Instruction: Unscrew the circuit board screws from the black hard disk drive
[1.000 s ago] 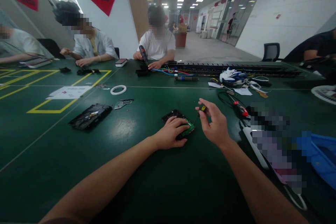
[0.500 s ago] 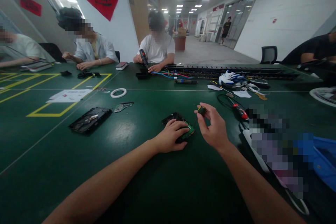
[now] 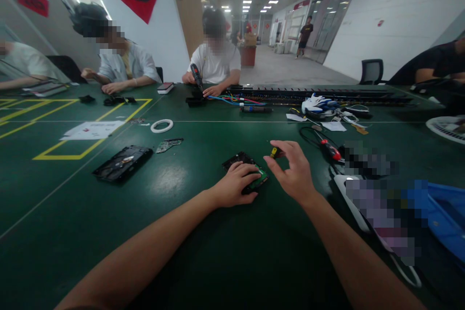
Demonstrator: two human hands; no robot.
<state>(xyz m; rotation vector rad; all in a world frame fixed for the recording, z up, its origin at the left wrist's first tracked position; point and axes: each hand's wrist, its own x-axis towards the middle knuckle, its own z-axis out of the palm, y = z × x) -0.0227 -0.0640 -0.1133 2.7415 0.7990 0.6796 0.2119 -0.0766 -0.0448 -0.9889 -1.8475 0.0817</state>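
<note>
A hard drive [image 3: 238,159], with a black body and a green circuit board at its right end, lies on the green table. My left hand [image 3: 241,181] is laid over it, fingers curved across the board and thumb at the near side, gripping it. Just right of the drive, my right hand [image 3: 292,167] pinches the short black-and-yellow handle of a screwdriver [image 3: 275,152] between thumb and fingers. Its shaft and tip are hard to make out now. To the left lie an open black casing [image 3: 123,162] and a loose circuit board [image 3: 169,145].
A white tape ring [image 3: 162,126] and paper sheets [image 3: 92,130] are at left. A red-and-black screwdriver [image 3: 330,150], cables, gloves [image 3: 317,103] and a blue tray [image 3: 446,218] lie at right. Across the table, a co-worker [image 3: 214,60] holds a power driver [image 3: 196,75].
My right hand has turned slightly and shifted a little left, tilting the screwdriver handle. My left hand stays on the drive. The whole view has shifted slightly.
</note>
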